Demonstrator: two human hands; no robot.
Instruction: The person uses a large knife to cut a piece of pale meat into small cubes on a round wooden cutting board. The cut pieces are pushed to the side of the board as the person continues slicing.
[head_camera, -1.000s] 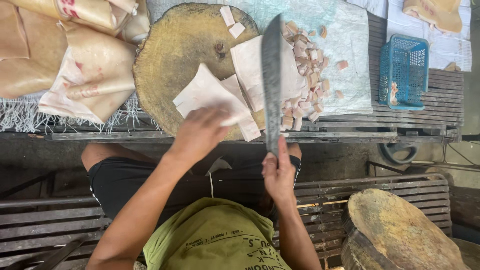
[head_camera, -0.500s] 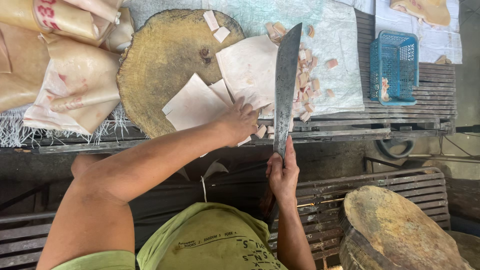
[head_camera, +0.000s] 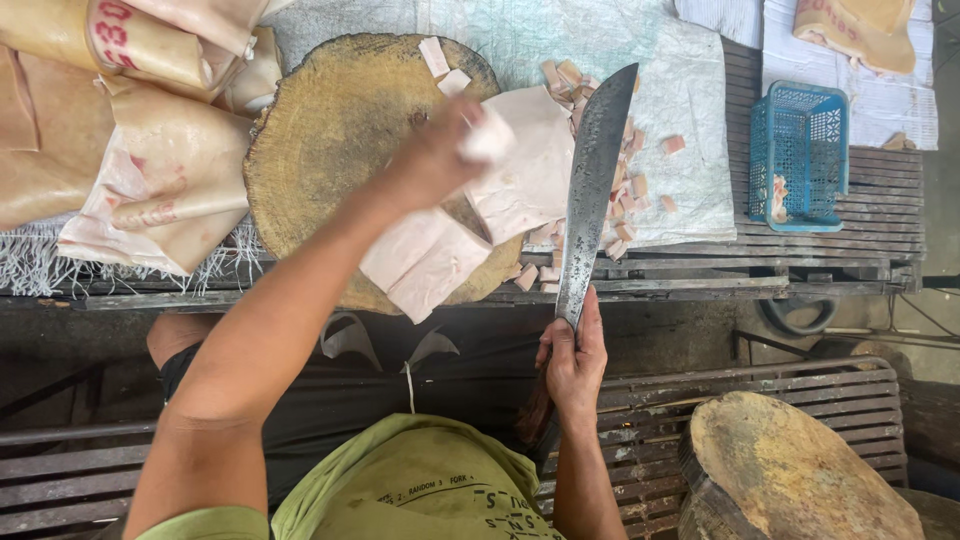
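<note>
left hand (head_camera: 440, 150) pinches a small pale piece (head_camera: 487, 140) over the round block (head_camera: 330, 130); right hand (head_camera: 573, 360) is clenched on the cleaver (head_camera: 595, 190) handle, blade running straight away from her, just right of the fat slab (head_camera: 530, 170), left hand nearer.

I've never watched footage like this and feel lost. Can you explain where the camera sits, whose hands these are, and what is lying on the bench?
The camera is worn on a person's head and looks straight down, so both arms are that person's own. The right hand has its grip on the handle of a long cleaver, blade pointing away. The left hand is blurred over a round wooden chopping block and seems to hold a pale piece. Flat pale slabs of pork skin or fat lie on the block, small cut cubes beside it on a woven sheet. A blue plastic basket stands further right.
</note>
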